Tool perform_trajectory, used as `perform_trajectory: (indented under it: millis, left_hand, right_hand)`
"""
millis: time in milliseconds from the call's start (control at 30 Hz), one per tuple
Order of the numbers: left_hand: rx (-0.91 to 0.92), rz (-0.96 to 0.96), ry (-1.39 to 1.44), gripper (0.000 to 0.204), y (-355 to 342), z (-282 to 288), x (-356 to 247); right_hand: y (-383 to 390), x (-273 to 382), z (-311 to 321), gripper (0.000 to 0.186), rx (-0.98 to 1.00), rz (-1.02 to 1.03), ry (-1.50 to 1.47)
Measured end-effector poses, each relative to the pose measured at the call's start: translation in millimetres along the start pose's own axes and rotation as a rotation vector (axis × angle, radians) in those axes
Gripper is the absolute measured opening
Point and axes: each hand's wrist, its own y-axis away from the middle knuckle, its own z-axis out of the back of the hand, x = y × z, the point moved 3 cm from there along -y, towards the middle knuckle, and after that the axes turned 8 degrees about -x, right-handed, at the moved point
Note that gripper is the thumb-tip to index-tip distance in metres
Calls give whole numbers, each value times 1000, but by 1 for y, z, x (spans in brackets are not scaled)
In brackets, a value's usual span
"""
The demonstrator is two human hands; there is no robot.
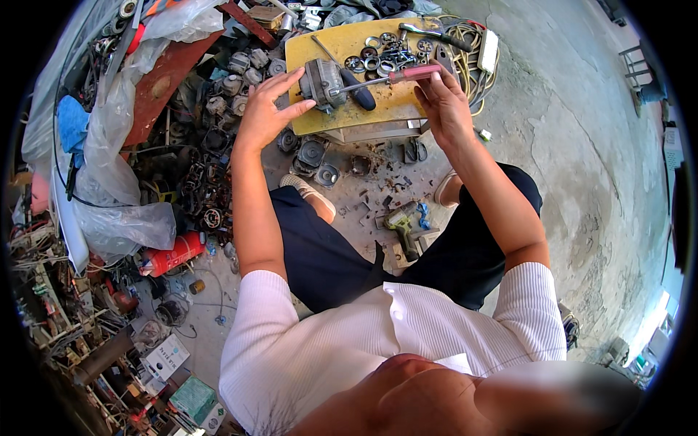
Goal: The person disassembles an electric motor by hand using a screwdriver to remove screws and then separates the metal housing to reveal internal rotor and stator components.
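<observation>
A grey metal motor housing [324, 84] sits on the left part of a worn yellow board [305, 125]. My left hand [267, 109] is beside its left side, thumb and fingers spread apart; whether the fingertips press on it is hard to tell. My right hand [446, 109] is closed around the red handle of a screwdriver [413, 73]. The screwdriver's shaft points left, its tip at the right side of the housing. Between them lies a second screwdriver [358, 90] with a dark blue handle. Several metal rings and small parts [385, 57] lie behind the red-handled screwdriver.
A black-handled tool [436, 35] lies at the board's far edge, pliers [442, 57] near its right edge. Coiled cable and a white power strip [488, 51] are to the right. A green cordless drill [400, 231] stands between my feet. Motor parts [313, 152] and scrap crowd the left.
</observation>
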Motion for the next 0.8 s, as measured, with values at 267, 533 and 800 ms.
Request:
perform_trajectory:
  millis: [267,533,800]
  left_hand:
    - [12,29,4,60,0,0,-2]
    - [15,48,-18,60,2,1,-4]
    - [14,33,-51,60,1,2,-6]
  right_hand:
    - [1,2,3,37,-18,24,56]
    - [11,7,-6,35,-40,-53,53]
    - [-3,-2,5,35,-15,39,89]
